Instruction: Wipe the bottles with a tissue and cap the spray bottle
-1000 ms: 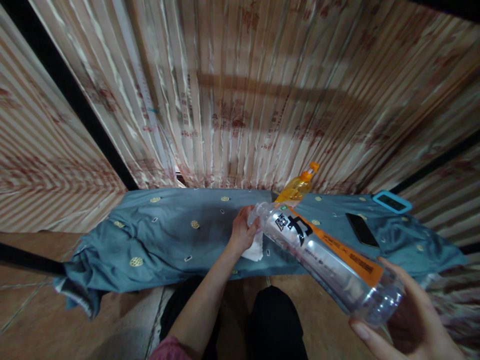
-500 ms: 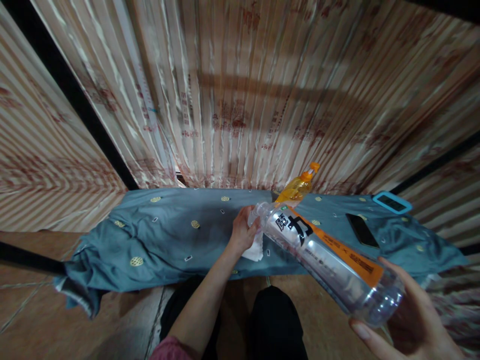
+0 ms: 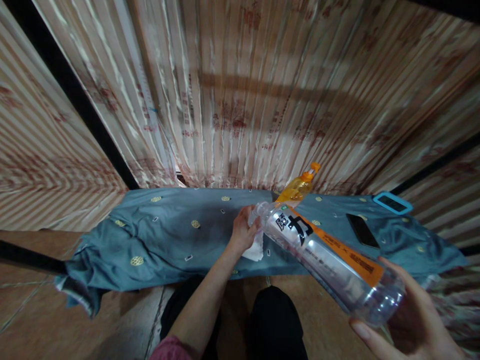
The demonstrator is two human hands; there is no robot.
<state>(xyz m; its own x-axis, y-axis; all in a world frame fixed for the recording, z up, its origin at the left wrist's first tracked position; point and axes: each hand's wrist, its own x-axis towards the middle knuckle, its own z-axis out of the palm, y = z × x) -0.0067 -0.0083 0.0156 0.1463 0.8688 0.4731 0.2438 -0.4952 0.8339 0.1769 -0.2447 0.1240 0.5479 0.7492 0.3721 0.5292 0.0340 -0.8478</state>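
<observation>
A large clear plastic drink bottle [image 3: 322, 250] with an orange and silver label slants across the view, its neck low and to the left. My right hand [image 3: 416, 315] is closed around its base at the lower right. At the bottle's mouth is my left hand [image 3: 243, 231], its fingers curled round a clear thing mostly hidden behind them. White material [image 3: 255, 251], like tissue or cloth, hangs below that hand. Behind the bottle neck, a yellow-orange pump bottle [image 3: 296, 190] leans to the right, its lower part covered.
A grey-blue patterned cloth [image 3: 172, 235] covers the low bench before me. A black phone [image 3: 362, 230] and a blue-rimmed device [image 3: 392, 202] lie on its right side. Pleated curtains [image 3: 232, 115] and dark poles [image 3: 82, 110] surround it. My knees [image 3: 275, 320] are below.
</observation>
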